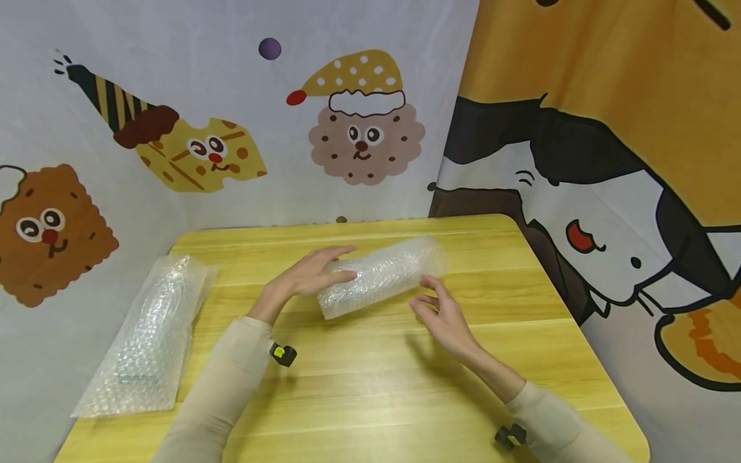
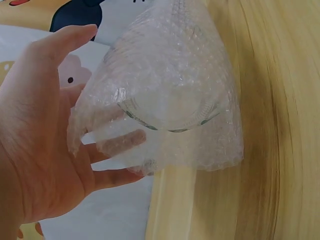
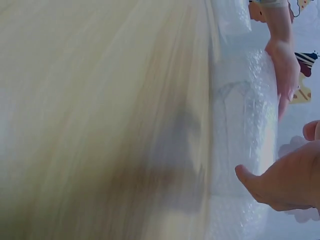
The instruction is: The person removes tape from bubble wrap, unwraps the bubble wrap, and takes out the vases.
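Observation:
A clear glass vessel wrapped in bubble wrap (image 1: 382, 270) lies slantwise over the table; its round rim shows through the wrap (image 2: 175, 75) in the left wrist view. At its left end is my left hand (image 1: 309, 273), thumb extended and apart from the other fingers, which reach behind the loose wrap (image 2: 115, 140). My right hand (image 1: 442, 315) is by the near side of the right end, fingers loosely bent and nothing gripped. Whether the right fingertips touch the wrap, I cannot tell.
A second bubble-wrapped bundle (image 1: 147, 341) lies along the left edge of the yellow wooden table (image 1: 370, 399). Cloth printed with cartoon figures (image 1: 231, 38) hangs behind the table and along its sides.

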{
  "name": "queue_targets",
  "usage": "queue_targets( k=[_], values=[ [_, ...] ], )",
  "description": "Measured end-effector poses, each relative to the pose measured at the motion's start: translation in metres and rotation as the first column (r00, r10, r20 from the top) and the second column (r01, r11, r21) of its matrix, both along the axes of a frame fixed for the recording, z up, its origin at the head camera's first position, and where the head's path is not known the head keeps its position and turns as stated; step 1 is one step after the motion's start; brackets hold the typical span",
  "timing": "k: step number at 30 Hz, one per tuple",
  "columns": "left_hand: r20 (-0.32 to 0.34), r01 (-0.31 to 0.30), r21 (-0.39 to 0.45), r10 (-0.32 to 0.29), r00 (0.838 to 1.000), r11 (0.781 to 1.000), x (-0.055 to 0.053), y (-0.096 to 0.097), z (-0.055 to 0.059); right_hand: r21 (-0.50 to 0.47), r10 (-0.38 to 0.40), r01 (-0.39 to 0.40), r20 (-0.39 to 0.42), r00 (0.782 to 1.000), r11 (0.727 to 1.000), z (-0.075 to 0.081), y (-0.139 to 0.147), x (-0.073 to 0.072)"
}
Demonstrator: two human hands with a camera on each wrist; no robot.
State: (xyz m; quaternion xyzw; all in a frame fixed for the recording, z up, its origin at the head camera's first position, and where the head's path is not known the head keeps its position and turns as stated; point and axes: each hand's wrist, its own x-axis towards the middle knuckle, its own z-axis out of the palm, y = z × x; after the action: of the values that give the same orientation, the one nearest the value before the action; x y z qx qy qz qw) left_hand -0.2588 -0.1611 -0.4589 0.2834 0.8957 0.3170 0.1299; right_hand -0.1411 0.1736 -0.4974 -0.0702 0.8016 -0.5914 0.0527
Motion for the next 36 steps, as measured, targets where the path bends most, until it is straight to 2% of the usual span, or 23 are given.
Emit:
queue_targets(
  k=[6,9,12,16,18,20,28,36],
  values=[
    [0.038,0.007,-0.016,-0.006,0.999,1.0,-0.004,-0.001,-0.004,-0.089,-0.039,0.053,0.15,0.988,0.995,0.0,-0.014,0.0],
    [0.051,0.013,-0.029,-0.012,0.999,0.999,-0.003,-0.001,-0.005,-0.169,-0.05,0.086,0.209,0.977,0.982,-0.001,-0.02,-0.001],
    [0.06,0.013,-0.032,-0.011,0.998,0.999,-0.003,-0.001,-0.006,-0.279,-0.056,0.134,0.273,0.96,0.951,-0.003,-0.027,-0.005],
    [0.068,0.02,-0.032,-0.018,0.997,0.999,-0.003,-0.003,-0.008,-0.434,-0.03,0.191,0.351,0.936,0.88,-0.004,-0.037,-0.011],
    [0.071,0.029,-0.035,-0.026,0.997,0.999,-0.003,-0.003,-0.009,-0.482,-0.016,0.21,0.375,0.927,0.851,-0.005,-0.041,-0.013],
    [0.075,0.037,-0.035,-0.034,0.997,0.999,-0.003,-0.004,-0.01,-0.501,-0.013,0.222,0.387,0.922,0.836,-0.006,-0.045,-0.015],
    [0.062,0.027,-0.01,-0.027,0.998,1.0,0.001,-0.002,-0.011,-0.511,-0.045,0.249,0.377,0.925,0.823,-0.009,-0.058,-0.023],
    [0.075,-0.047,0.059,0.043,0.996,0.997,0.01,0.002,-0.016,-0.487,-0.041,0.227,0.363,0.931,0.844,-0.013,-0.061,-0.035]
  ],
)
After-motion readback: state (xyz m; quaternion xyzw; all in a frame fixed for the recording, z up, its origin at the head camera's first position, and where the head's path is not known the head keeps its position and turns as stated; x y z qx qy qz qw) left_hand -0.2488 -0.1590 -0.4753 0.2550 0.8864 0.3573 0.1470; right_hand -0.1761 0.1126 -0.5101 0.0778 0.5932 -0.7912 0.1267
